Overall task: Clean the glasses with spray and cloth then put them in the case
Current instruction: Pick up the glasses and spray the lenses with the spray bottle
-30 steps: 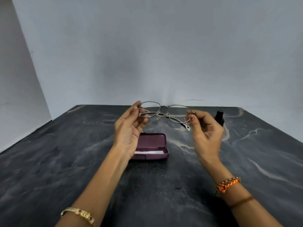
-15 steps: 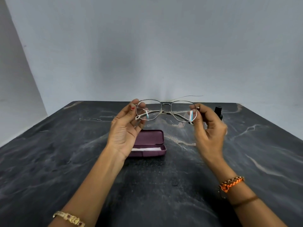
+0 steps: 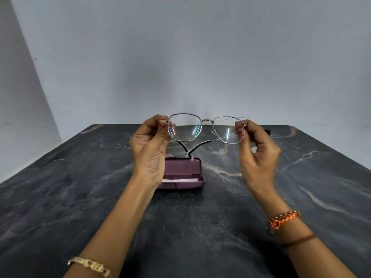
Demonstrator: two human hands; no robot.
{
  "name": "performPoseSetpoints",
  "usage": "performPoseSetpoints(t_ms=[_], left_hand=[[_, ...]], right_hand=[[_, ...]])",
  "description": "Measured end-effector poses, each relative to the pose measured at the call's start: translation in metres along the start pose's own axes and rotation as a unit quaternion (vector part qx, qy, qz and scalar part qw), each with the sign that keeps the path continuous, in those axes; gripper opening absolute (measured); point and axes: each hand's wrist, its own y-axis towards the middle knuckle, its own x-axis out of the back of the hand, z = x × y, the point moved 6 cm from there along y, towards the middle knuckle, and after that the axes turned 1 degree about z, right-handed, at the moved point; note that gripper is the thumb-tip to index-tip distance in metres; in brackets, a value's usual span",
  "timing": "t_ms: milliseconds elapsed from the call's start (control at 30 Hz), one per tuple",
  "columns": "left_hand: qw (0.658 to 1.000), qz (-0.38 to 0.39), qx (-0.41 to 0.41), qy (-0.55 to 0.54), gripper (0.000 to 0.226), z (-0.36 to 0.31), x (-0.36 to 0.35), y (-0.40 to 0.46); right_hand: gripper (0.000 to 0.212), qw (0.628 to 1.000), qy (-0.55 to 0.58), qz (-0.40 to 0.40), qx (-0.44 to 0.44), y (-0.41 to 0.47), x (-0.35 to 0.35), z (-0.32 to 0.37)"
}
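A dark marbled desk (image 3: 80, 197) fills the frame beneath a pale wall (image 3: 180, 57). Above it, the left hand (image 3: 149, 149) and right hand (image 3: 258, 151) hold a pair of wire-rimmed glasses (image 3: 205, 128) upright between them, each pinching an outer lens rim with thumb and forefinger. The folded temple arms cross below the lenses. A maroon case (image 3: 182, 173) lies open on the desk just below and beyond the left hand, a white strip showing inside. A small dark object (image 3: 267, 131) peeks out behind the right hand; what it is cannot be told. An orange braided band (image 3: 283, 219) circles the right wrist, a gold bracelet (image 3: 90, 265) the left.
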Motion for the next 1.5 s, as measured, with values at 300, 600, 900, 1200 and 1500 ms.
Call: performPoseSetpoints(t_ms=[300,600,900,1200,1500], left_hand=[[0.913,0.093,-0.253,0.306,0.021,-0.029,-0.007,-0.005],[0.788,0.132,-0.364,0.479,0.015,-0.028,-0.020,-0.022],[0.742,0.149,-0.377,0.534,0.004,-0.024,-0.031,-0.034],[0.758,0.110,-0.378,0.520,0.007,-0.025,-0.030,-0.036],[0.747,0.096,-0.385,0.534,0.007,-0.022,-0.024,-0.036]], right_hand=[[0.017,0.946,-0.274,-0.053,0.165,-0.001,0.011,0.005],[0.016,0.965,-0.242,-0.073,0.066,0.005,0.022,-0.005],[0.016,0.983,-0.143,-0.097,-0.058,0.004,0.030,-0.019],[0.039,0.972,-0.212,-0.085,-0.047,0.000,0.031,-0.027],[0.067,0.953,-0.292,0.026,-0.072,-0.013,0.023,-0.061]])
